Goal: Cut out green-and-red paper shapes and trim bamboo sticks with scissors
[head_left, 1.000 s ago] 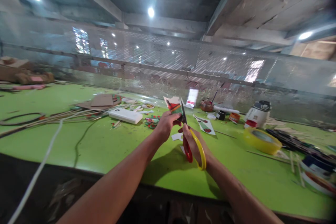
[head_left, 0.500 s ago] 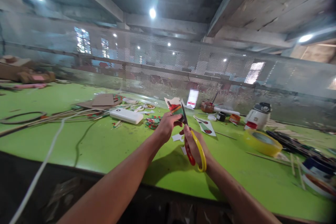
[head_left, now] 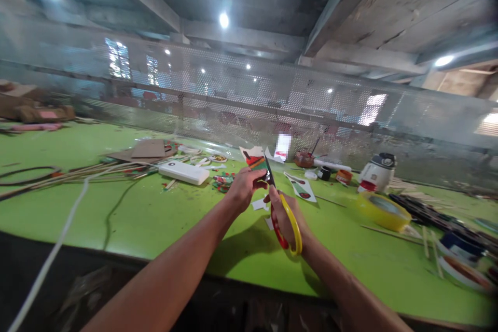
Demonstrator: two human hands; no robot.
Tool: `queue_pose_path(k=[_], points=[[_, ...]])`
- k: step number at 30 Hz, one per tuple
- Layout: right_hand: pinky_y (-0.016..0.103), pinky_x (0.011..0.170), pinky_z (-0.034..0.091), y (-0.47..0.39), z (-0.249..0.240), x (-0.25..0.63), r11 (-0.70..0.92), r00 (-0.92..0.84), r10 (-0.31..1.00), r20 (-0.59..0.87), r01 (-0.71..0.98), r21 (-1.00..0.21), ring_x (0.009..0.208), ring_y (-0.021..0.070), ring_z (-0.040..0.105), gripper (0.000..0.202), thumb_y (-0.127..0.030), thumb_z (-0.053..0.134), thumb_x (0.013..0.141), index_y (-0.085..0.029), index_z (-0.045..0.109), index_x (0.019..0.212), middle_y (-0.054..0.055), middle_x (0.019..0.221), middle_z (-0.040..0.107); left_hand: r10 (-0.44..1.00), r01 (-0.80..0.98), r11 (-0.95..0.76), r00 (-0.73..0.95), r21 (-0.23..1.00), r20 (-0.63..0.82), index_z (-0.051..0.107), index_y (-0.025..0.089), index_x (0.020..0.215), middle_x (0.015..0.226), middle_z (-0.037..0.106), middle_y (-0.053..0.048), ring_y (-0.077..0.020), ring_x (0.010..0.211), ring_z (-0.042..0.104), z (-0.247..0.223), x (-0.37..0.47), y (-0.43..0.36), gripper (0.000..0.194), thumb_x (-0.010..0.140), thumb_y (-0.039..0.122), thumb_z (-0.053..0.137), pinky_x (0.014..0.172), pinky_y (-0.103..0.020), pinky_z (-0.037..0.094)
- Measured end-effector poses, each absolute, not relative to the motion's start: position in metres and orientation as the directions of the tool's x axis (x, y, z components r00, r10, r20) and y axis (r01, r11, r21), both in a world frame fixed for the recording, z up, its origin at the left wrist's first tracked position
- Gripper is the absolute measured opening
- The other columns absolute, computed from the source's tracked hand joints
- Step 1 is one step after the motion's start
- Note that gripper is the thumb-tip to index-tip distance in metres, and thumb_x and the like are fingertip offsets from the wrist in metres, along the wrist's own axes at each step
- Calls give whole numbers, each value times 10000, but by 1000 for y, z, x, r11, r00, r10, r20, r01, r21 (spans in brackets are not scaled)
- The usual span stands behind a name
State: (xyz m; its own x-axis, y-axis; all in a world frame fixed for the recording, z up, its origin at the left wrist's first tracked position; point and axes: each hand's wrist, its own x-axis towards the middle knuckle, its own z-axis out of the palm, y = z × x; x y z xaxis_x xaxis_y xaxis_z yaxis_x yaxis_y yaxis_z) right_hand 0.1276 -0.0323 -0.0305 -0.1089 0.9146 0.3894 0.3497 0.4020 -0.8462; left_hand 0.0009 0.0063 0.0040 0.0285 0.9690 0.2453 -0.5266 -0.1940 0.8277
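Observation:
Between the fingers of my left hand [head_left: 244, 187] is a piece of white paper [head_left: 254, 160] painted red, orange and green. My right hand [head_left: 286, 212] grips a pair of scissors [head_left: 293, 220] with one yellow and one red handle loop. Their dark blades point up and away from me, against the right edge of the painted paper. Small white paper scraps [head_left: 260, 204] lie on the table just below my hands. To the right rests another white sheet [head_left: 301, 188] with dark red and green painted shapes.
A white power bank [head_left: 184, 172] with a white cable lies left on the green table [head_left: 163, 218], near cardboard [head_left: 148, 148] and thin sticks. Rightward stand paint jars [head_left: 344, 176], a white kettle-like container [head_left: 378, 172] and a yellow tape roll [head_left: 384, 211]. A perforated mesh screen [head_left: 233, 98] runs behind.
The whole view has shifted slightly, so things appear a little further left. Both hands keep their holds on the paper and scissors; the blades stay at the paper's right edge.

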Motion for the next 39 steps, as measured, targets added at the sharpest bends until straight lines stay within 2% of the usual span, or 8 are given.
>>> queue_pose_path(k=[4, 8, 12, 15, 20, 25, 32, 39], points=[[225, 413, 349, -30, -34, 130, 420, -174, 908, 382, 361, -833, 411, 109, 432, 512, -615, 360, 859, -172, 612, 812, -37, 495, 465, 971, -537, -176, 45, 825, 236, 643, 129, 692, 665, 624, -45, -145, 599, 567, 4, 0, 8, 162, 689, 291, 634, 561, -264, 436], [218, 418, 349, -28, -37, 130, 424, -175, 906, 386, 370, -827, 417, 110, 436, 490, -595, 366, 865, -172, 608, 821, -45, 477, 455, 967, -484, -244, -54, 840, 250, 655, 157, 817, 714, 624, -37, -142, 605, 562, 9, -1, 5, 204, 730, 333, 598, 524, -244, 424], [218, 411, 353, -28, -35, 128, 435, -180, 900, 396, 383, -815, 407, 109, 439, 462, -575, 380, 867, -171, 592, 798, -47, 479, 451, 934, -346, -358, -126, 867, 335, 652, 138, 725, 737, 613, -57, -150, 658, 563, 17, -3, -7, 118, 712, 249, 614, 602, -266, 469], [237, 425, 400, -30, -31, 128, 432, -209, 901, 380, 355, -829, 426, 132, 506, 438, -562, 387, 870, -171, 560, 777, -30, 509, 490, 908, -278, -416, -83, 866, 410, 663, 144, 695, 765, 618, -61, -154, 693, 563, 24, -5, -18, 76, 695, 213, 629, 638, -265, 475], [254, 445, 445, -32, -27, 127, 441, -225, 895, 386, 303, -845, 479, 160, 578, 488, -623, 368, 850, -170, 546, 805, 3, 575, 559, 925, -329, -352, 21, 876, 380, 651, 156, 625, 660, 605, -49, -160, 665, 549, 34, -4, -27, 73, 690, 174, 622, 658, -273, 463], [259, 461, 454, -31, -30, 129, 443, -230, 891, 390, 265, -856, 459, 148, 563, 501, -647, 397, 823, -174, 561, 808, -8, 565, 558, 928, -359, -337, 32, 871, 372, 629, 157, 584, 620, 585, -39, -166, 672, 545, 34, -2, -25, 97, 680, 157, 616, 649, -262, 448], [240, 444, 366, -28, -37, 130, 495, -183, 869, 460, 348, -796, 471, 130, 461, 473, -598, 357, 866, -183, 553, 754, -10, 563, 525, 925, -348, -360, -11, 866, 380, 644, 136, 619, 676, 598, -35, -140, 661, 525, 29, 2, -20, 77, 681, 154, 602, 672, -250, 435], [238, 441, 329, -28, -36, 130, 475, -161, 879, 449, 373, -797, 482, 126, 426, 473, -592, 354, 871, -183, 549, 734, -24, 557, 477, 924, -331, -366, -16, 870, 382, 644, 150, 588, 642, 584, -25, -137, 636, 506, 33, 2, -24, 109, 675, 131, 581, 649, -245, 429]])
